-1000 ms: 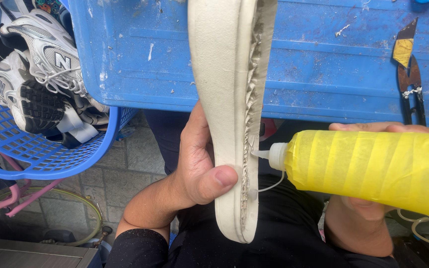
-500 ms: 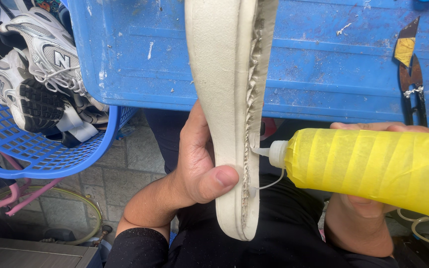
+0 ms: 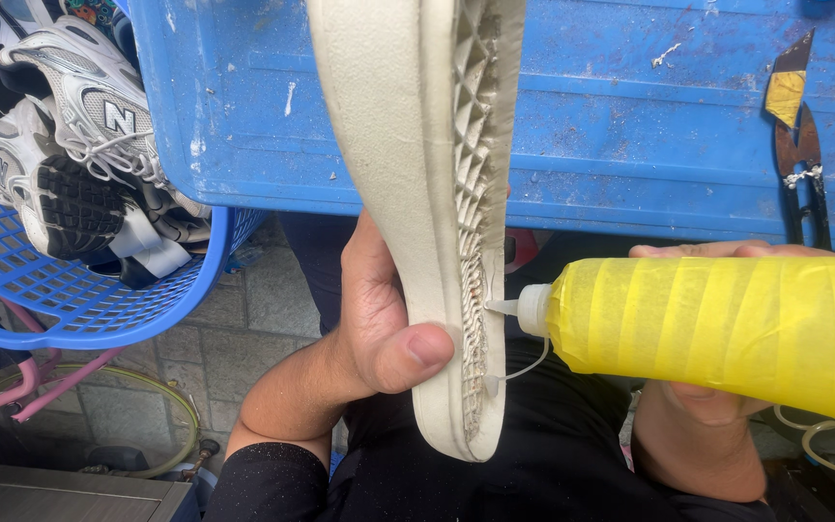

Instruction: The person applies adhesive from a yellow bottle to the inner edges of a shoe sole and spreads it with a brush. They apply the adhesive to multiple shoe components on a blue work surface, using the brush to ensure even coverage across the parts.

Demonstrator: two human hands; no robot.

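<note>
The left hand (image 3: pixel 379 329) holds a cream rubber shoe sole (image 3: pixel 427 193) on its edge, thumb pressed on its side. The right hand (image 3: pixel 707 416) grips a yellow plastic glue bottle (image 3: pixel 727 324), whose white tip touches the sole's bumpy underside, before a blue plastic counter (image 3: pixel 630 116).

Sole (image 3: pixel 408 193) left of bottle (image 3: pixel 727 324); basket (image 3: pixel 79 300) far left.

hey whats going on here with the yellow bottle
A person is gluing a shoe sole. The left hand holds a cream shoe sole on edge, thumb pressed on its rim. The right hand holds a yellow squeeze bottle with its white nozzle touching the sole's gridded inner face. Behind is a blue work surface; a blue basket of sneakers sits to the left.
</note>
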